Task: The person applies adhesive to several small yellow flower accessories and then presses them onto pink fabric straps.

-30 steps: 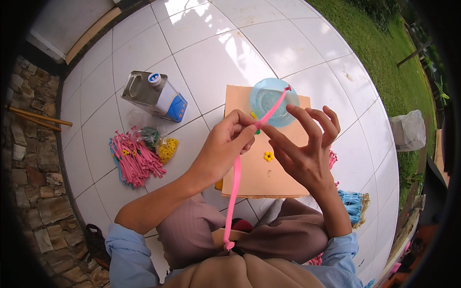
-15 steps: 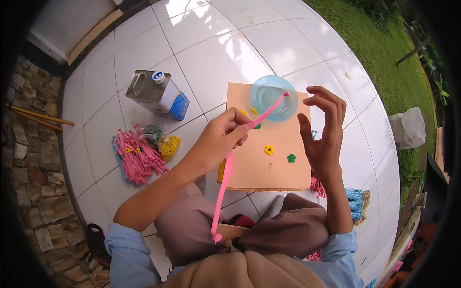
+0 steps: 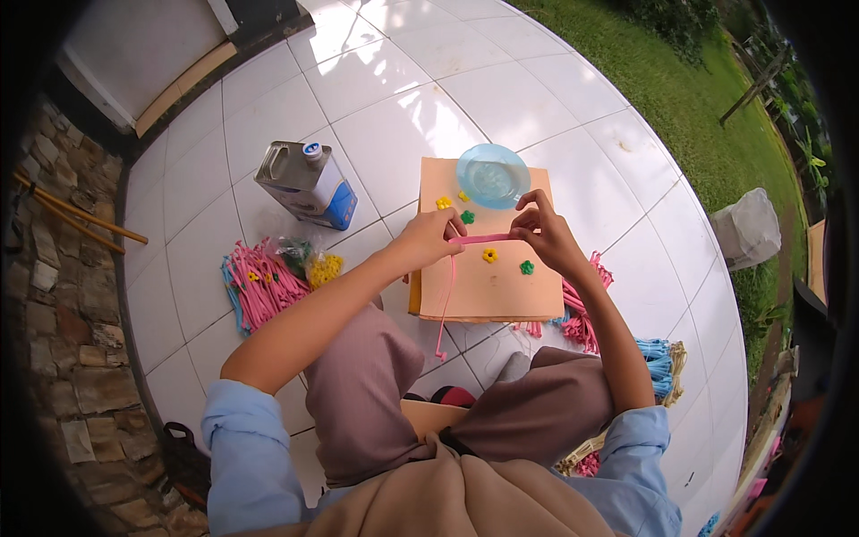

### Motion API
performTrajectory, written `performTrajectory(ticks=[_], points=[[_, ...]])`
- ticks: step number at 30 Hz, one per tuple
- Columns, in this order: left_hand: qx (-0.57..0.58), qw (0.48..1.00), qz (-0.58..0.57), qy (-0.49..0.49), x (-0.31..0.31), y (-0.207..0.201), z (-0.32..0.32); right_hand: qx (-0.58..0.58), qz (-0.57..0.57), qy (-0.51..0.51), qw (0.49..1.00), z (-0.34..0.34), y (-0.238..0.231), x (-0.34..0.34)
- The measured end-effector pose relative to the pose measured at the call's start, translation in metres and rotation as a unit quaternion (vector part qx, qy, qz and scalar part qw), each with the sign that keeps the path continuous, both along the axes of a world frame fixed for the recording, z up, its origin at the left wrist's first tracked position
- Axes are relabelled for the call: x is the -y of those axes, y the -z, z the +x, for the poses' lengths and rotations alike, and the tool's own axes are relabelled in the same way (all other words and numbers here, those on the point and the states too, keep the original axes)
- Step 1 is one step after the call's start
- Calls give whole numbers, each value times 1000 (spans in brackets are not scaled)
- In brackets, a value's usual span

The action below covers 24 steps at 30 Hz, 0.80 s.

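A pink strap [image 3: 484,239] with a knobbed end is stretched between my two hands, above a peach-coloured board [image 3: 501,300]. My left hand [image 3: 428,238] pinches it on one side, and its loose tail hangs down toward my knees. On the other side my right hand [image 3: 548,234] is closed on the strap near its far end. A yellow flower piece [image 3: 489,256] and a green flower piece [image 3: 526,267] lie on the board just below the strap. Another green flower [image 3: 467,217] and two yellow ones rest near my left fingers. A blue translucent dish [image 3: 494,176] stands at the board's far edge.
A metal can [image 3: 307,186] with a blue-and-white label stands at the left. Near it lie a bundle of pink straps [image 3: 266,285] and a bag of yellow flowers [image 3: 324,269]. More pink straps [image 3: 582,313] and blue straps [image 3: 656,365] lie at the right.
My right hand, open and apart before, has come in and taken hold of the strap's far end. Both hands have lowered toward the board, and the strap is now drawn level between them.
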<state>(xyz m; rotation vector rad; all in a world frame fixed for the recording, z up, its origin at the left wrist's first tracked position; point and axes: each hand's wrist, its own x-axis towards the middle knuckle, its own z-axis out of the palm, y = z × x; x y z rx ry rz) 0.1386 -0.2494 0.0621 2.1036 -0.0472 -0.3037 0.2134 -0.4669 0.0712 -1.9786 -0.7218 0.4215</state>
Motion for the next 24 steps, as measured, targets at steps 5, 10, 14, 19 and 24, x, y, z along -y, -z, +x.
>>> performTrajectory(ticks=[5,10,14,19,24], points=[[35,996,85,-2,10,24,14,3,-5,45,999,16,35,14],[109,978,174,27,7,29,14,199,-33,51,978,14,48,12],[76,976,197,45,7,31,13,238,11,-30,971,-2,38,8],[87,974,202,59,14,32,15,225,-26,-148,963,-18,44,1],[41,975,209,70,16,31,17,346,-51,-174,920,-13,60,-1]])
